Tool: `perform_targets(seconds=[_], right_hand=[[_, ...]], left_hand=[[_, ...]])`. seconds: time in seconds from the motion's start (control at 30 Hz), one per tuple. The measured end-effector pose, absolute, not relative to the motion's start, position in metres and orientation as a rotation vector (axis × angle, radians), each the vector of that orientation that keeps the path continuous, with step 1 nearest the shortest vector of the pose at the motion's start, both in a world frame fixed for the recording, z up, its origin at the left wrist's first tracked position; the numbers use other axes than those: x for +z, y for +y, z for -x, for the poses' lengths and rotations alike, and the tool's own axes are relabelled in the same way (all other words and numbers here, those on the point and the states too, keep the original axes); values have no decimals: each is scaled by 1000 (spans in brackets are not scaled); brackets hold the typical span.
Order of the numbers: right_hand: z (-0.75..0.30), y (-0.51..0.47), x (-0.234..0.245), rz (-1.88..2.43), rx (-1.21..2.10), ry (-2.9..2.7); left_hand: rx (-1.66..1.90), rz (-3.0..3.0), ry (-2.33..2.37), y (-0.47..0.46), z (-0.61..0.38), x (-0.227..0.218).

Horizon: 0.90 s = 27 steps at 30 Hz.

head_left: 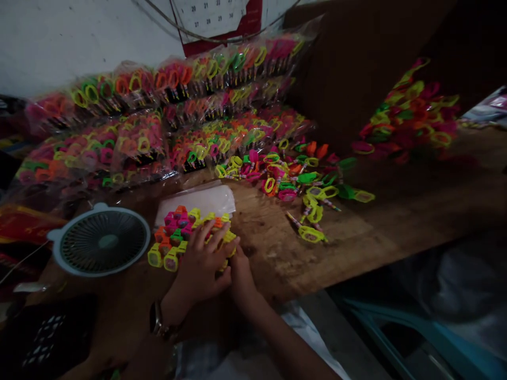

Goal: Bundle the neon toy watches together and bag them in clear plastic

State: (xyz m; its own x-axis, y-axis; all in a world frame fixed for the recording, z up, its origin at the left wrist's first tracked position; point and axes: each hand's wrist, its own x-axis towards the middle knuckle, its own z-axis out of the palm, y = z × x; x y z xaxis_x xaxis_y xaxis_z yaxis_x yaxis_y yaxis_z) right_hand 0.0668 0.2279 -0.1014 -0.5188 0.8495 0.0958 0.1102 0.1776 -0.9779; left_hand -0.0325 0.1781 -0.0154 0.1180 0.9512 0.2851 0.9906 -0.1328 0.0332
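A close-packed cluster of neon plastic pieces like toy watches (171, 259), in yellow, orange, pink and green, lies on the wooden table. My left hand (204, 257), with a watch on its wrist, rests across the right part of this cluster, its fingers spread over the tops. Against the cluster's right side is my right hand (242, 274), close to the left thumb. Its fingertips are partly covered, so what they hold, if anything, cannot be made out. Just behind the cluster lies a stack of clear plastic bags (222, 199).
A round fan (103, 241) lies left of the cluster. Filled clear bags (142, 140) line the wall. Loose neon pieces (287, 184) spread over the table (269, 248), with a larger heap (415, 119) at right. A dark perforated basket (47, 332) sits front left.
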Motion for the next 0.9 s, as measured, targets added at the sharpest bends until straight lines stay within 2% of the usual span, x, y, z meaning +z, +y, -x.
perform_targets(seconds=[0.2,0.27,0.3,0.4,0.5,0.73,0.8,0.9], right_hand=[[-83,247,-101,829,1427,-1931],[-102,271,-93,995,1410,-2014],[-112,285,-88,1171,1326,-2057],[-138,328,-69,1829,725,-2193],[-147,351,-53,2130,412,-2307],[-151,311,-48,1951,367,-2600],[-155,299,-52,1769,341,-2708],[-154,295,-61,1494,588,-2718]], left_hand=[[-460,2202,-1912,178,24,-18],[-496,2168,-1884,176,24,-22],[-500,2158,-1879,176,25,-24],[-497,2150,-1892,177,26,-26],[-541,2139,-1892,178,30,-27],[-1087,1904,-1920,176,41,-22],[-1072,1901,-1944,180,41,-18],[-826,2059,-1943,187,41,-14]])
